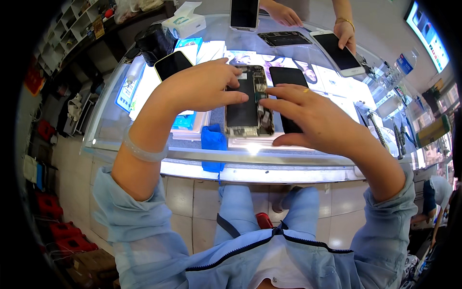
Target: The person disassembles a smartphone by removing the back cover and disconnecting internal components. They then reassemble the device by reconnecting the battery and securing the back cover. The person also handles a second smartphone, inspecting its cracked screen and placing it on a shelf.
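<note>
An opened smartphone body (243,108) lies before me, with its dark battery and a strip of circuit board exposed. My left hand (207,85) reaches over its left side, thumb stretched out across the battery and fingers apart at the upper left edge. From the right, my right hand (313,115) has its fingers spread, the tips at the phone's right edge by the circuit board. Partly beneath that hand lies a dark rectangular phone or screen panel (288,76). Whether either hand grips anything small is not visible.
The glass counter (106,125) is lit from below. A light-edged phone (173,65), tissue box (185,24) and blue cloth (213,139) surround the work. Opposite, another person's hand (345,33) holds a white phone (339,53), near an opened phone (284,38). Tools (399,137) lie right.
</note>
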A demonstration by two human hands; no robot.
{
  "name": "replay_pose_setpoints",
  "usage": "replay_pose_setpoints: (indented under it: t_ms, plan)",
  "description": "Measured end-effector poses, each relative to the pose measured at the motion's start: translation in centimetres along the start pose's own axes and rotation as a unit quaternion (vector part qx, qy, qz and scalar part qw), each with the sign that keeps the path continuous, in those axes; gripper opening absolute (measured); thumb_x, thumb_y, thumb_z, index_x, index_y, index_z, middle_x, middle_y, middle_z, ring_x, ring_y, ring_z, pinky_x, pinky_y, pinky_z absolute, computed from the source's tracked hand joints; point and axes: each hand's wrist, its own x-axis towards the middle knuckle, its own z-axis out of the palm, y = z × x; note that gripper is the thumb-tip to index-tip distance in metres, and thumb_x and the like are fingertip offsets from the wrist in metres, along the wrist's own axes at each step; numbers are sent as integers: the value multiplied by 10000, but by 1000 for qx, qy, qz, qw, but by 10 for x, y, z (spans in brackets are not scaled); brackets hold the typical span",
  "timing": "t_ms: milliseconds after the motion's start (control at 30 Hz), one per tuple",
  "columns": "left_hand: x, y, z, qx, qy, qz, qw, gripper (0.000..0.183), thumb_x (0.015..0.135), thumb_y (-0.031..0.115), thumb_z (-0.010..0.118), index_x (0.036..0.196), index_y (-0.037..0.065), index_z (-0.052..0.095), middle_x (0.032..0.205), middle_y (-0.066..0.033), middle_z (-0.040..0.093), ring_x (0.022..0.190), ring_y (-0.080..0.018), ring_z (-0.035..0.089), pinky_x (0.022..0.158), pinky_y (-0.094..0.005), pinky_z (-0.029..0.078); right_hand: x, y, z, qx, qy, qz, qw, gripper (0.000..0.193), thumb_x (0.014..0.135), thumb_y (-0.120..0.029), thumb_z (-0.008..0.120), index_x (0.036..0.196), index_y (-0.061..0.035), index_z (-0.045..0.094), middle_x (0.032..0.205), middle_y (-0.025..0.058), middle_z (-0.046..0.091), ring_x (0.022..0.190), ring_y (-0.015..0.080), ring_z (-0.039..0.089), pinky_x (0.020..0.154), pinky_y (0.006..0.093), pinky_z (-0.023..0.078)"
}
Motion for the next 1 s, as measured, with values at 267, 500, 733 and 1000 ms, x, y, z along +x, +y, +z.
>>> replay_pose_setpoints:
  t_ms: [267,500,733,1000]
  plan:
    - [-1,-42,1,-36,185,-73,979,259,832,245,615,926,16,689,869,-125,661,756,-217,597,677,-323,475,11,1,14,75,20,11,997,583,661,-415,758,1061,-19,607,1098,198,579,1114,362,510,924,410,424]
    - [-6,-22,7,-62,46,13,997,801,489,431,849,1109,3,578,1077,-144,564,1011,-290,531,872,-360,424,11,5,23,21,6,-6,1000,687,657,-482,745,1104,11,574,1209,182,540,1201,362,443,1019,472,324]
    - [-11,-9,4,-47,30,41,998,753,488,411,847,1055,23,538,1023,-135,563,961,-308,535,838,-355,425,1,8,13,58,-45,-21,997,744,648,-487,754,1182,-21,528,1229,164,540,1225,367,424,1030,483,307]
    - [-20,7,14,-45,57,72,995,695,465,345,866,975,34,510,916,-98,517,860,-281,511,759,-348,425,-14,5,1,111,-49,-14,992,542,684,-291,760,1127,-72,537,1155,121,569,1152,362,481,993,497,341]
